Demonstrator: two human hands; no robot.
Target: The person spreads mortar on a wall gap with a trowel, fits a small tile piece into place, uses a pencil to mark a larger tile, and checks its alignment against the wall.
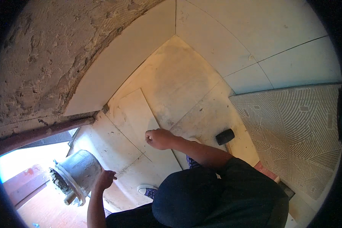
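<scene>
My right hand (160,139) is held in a fist above the pale floor tiles, over the edge of a long rectangular tile (135,110). Whatever its fingers may hold is hidden. My left hand (105,179) has its fingers curled in, right beside the base end of a grey bucket (81,167). I cannot tell whether that hand touches the bucket. Mortar crusts the bucket's mouth, which faces away to the lower left, and a rounded handle (70,198) shows at the rim. Right of my right forearm lies a black rubber mallet (225,136).
Pale wall tiles (212,38) meet in the far corner. Rough bare mortar (45,57) covers the upper left wall. Grey panels with ridged arcs (288,125) stand at the right. A bright opening (30,159) lies behind the bucket. My shoes (148,190) rest on the tiles.
</scene>
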